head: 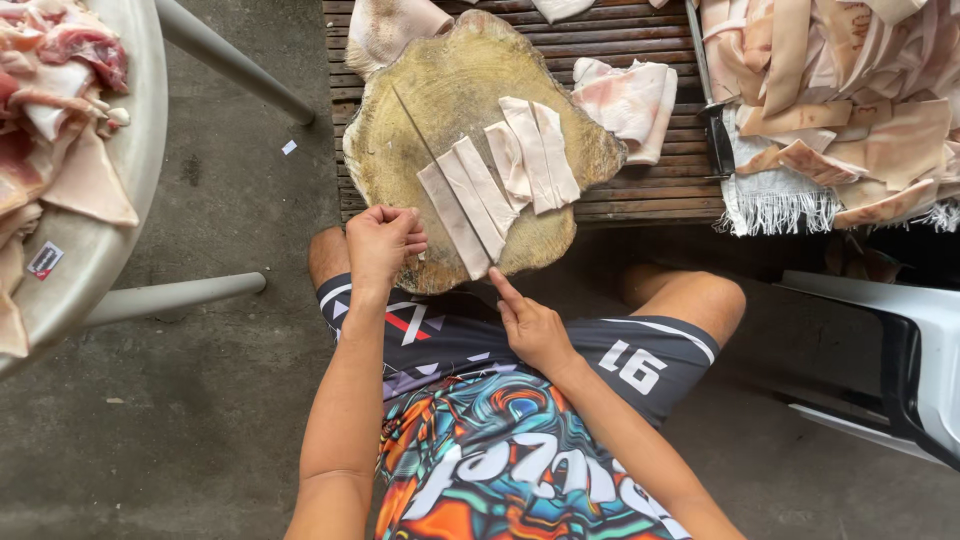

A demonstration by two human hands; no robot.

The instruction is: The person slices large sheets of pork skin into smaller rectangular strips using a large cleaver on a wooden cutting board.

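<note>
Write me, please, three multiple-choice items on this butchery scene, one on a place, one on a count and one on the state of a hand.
1. Where do the cut pale strips lie?
A. on the round wooden chopping block
B. on the concrete floor
C. on the person's lap

2. How many pale strips lie on the block?
A. two
B. six
C. twelve

3. What is the left hand doing?
A. lying flat and open on the block
B. closed in a fist around a knife handle
C. holding a cloth

Answers:
1. A, the strips rest side by side on the block's top.
2. B, two groups of three show there.
3. B, the fingers are curled shut at the block's near edge and a thin blade runs up from them, while the right hand points one finger toward the strips.
</note>
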